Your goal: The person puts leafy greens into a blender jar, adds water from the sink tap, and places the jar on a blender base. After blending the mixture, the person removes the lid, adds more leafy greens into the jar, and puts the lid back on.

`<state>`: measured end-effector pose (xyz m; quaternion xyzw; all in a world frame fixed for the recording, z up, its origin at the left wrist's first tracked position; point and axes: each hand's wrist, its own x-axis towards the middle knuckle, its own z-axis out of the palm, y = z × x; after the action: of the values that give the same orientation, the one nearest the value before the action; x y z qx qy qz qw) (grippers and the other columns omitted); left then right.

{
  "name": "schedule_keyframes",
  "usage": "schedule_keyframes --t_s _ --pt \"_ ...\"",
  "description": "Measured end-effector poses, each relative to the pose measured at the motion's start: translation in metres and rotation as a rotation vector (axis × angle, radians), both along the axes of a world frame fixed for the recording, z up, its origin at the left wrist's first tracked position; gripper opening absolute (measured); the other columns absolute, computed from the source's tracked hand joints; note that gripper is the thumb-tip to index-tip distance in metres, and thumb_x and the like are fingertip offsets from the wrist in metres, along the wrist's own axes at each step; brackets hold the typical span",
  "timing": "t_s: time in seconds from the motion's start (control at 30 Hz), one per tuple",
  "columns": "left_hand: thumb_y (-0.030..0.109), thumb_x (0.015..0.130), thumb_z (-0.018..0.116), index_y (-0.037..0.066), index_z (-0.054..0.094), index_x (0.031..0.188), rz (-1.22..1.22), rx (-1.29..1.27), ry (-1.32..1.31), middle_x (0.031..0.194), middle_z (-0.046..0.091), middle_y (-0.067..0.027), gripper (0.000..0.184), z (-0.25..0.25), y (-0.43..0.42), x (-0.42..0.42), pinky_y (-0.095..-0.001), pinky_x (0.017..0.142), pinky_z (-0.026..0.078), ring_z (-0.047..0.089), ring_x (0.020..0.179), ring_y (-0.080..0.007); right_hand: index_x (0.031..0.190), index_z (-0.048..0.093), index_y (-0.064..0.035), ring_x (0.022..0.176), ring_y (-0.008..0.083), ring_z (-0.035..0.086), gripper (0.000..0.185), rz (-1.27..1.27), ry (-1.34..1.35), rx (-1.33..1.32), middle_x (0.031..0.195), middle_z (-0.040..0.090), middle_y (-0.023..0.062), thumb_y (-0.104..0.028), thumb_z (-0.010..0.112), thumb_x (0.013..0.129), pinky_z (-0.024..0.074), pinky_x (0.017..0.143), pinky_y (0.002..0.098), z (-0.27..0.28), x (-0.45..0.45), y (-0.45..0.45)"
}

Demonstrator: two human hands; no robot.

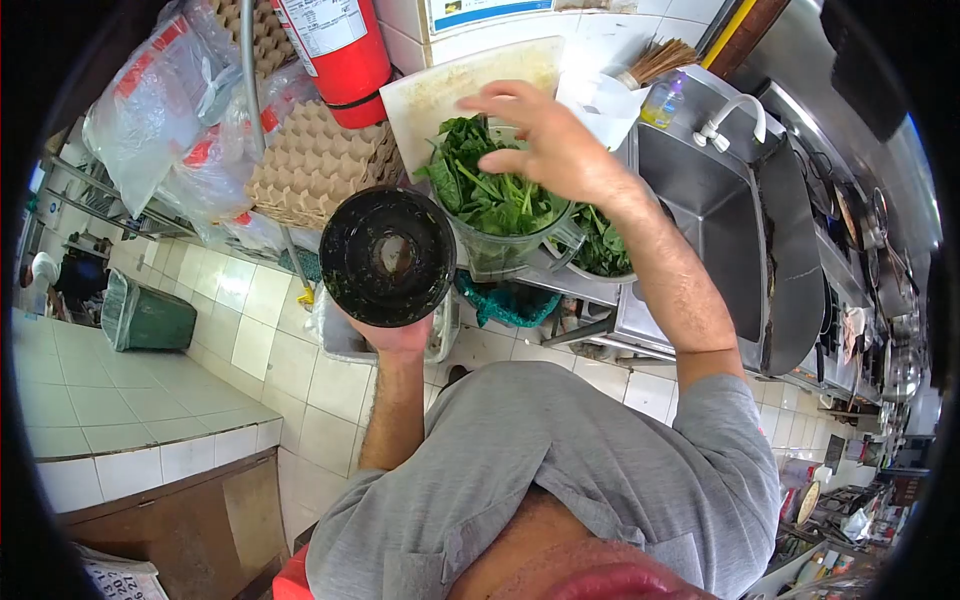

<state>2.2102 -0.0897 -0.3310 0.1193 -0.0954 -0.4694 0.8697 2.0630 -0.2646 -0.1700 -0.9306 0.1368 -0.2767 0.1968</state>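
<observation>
My left hand [400, 337] holds up a round black lid [345, 225] from below, its hollow side facing the camera and bits of green stuck to it. My right hand [540, 145] hovers over a clear blender jar [485, 258], fingers apart and nothing visible in them. Leafy greens [480, 190], which look like spinach, fill the jar up to and past its rim. Just right of the jar's handle, more greens [600, 245] lie in a bowl, partly hidden by my right forearm.
Behind the jar leans a white cutting board [430, 95]. Egg trays [315, 165] and a red fire extinguisher [340, 50] stand to the left. On the right is a metal sink [695, 180] with a white faucet [735, 120] and a soap bottle [662, 100].
</observation>
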Motion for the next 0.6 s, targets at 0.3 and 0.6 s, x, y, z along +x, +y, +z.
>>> schedule_keyframes --t_s 0.3,0.6 --pt "0.059 0.082 0.041 0.019 0.036 0.135 -0.001 -0.005 0.022 0.139 0.036 -0.0106 0.067 0.004 0.003 -0.003 -0.0670 0.101 0.016 0.035 0.127 -0.0361 0.103 0.063 -0.0040 0.094 0.0302 0.058 0.022 0.199 0.455 -0.174 0.097 0.061 0.0128 -0.009 0.060 0.081 0.0469 0.083 0.0368 -0.034 0.014 -0.020" --pt "0.054 0.088 0.035 0.015 0.044 0.129 0.033 0.032 0.030 0.132 0.045 -0.0084 0.058 -0.002 0.002 -0.001 -0.0494 0.102 0.033 0.042 0.122 -0.0294 0.101 0.064 -0.0049 0.085 0.0294 0.061 0.022 0.101 0.516 -0.061 0.095 0.064 0.0136 -0.010 0.060 0.080 0.0483 0.077 0.0381 -0.028 0.033 -0.036"
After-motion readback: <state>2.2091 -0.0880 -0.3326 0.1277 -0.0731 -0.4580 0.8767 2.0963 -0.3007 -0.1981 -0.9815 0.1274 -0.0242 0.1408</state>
